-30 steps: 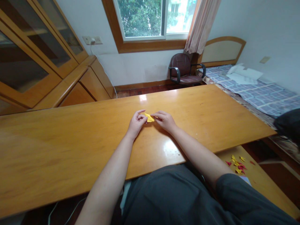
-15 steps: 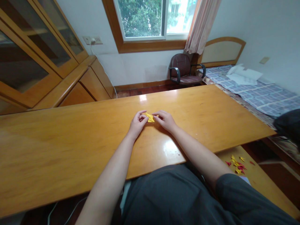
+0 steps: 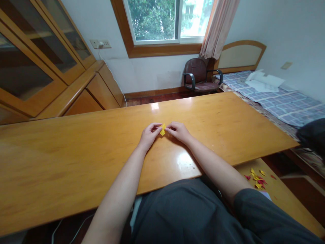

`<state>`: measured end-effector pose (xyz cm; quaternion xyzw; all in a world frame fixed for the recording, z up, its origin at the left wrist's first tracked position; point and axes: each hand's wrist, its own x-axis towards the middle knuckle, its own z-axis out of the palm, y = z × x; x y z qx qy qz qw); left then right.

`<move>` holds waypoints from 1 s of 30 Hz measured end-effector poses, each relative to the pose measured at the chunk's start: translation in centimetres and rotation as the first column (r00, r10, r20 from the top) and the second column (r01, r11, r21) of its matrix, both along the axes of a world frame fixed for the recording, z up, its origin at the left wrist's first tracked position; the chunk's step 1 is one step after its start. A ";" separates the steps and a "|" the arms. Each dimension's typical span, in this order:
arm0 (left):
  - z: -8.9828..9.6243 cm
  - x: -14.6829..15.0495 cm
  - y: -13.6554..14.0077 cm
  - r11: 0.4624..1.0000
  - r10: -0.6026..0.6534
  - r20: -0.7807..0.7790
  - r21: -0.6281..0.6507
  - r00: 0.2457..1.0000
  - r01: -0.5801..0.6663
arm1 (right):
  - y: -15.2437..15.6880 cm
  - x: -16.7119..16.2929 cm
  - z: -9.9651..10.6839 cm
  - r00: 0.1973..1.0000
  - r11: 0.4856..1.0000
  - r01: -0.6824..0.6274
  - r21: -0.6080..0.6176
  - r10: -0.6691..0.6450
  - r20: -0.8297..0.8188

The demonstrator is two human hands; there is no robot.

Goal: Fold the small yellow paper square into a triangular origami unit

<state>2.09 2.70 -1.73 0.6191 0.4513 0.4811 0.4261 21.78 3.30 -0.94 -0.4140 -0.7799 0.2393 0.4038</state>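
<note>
Between my two hands is a small piece of folded yellow paper (image 3: pixel 163 130), just above the wooden table (image 3: pixel 76 159). My left hand (image 3: pixel 150 133) pinches its left side between thumb and fingers. On the other side, the fingertips of my right hand (image 3: pixel 179 130) are closed on the paper's right edge. The fingers partly cover the paper, and its finer folds are too small to make out.
On a lower wooden surface (image 3: pixel 279 189) at my right lie several small yellow and red folded paper pieces (image 3: pixel 259 181). Beyond the table stand a brown armchair (image 3: pixel 199 74) and a bed (image 3: pixel 291 101). A glass-door cabinet (image 3: pixel 50 64) is at the left.
The yellow paper has been turned between my fingers and now looks narrower and more upright. Both hands have shifted slightly; the forearms stay in place.
</note>
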 end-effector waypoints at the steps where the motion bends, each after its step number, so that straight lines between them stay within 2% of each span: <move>1: 0.0 0.0 0.0 1.000 0.005 -0.010 0.004 1.000 -0.005 | 0.0 0.0 0.0 1.000 1.000 0.002 -0.006 -0.002 -0.001; 14: 0.2 0.0 -0.1 1.000 0.015 -0.069 0.023 0.997 -0.013 | 0.0 0.0 0.1 1.000 1.000 -0.007 -0.030 0.008 0.021; 30: 0.4 0.0 -0.2 1.000 0.002 -0.031 -0.024 1.000 -0.003 | -0.1 0.0 0.2 1.000 1.000 -0.010 -0.017 0.010 0.026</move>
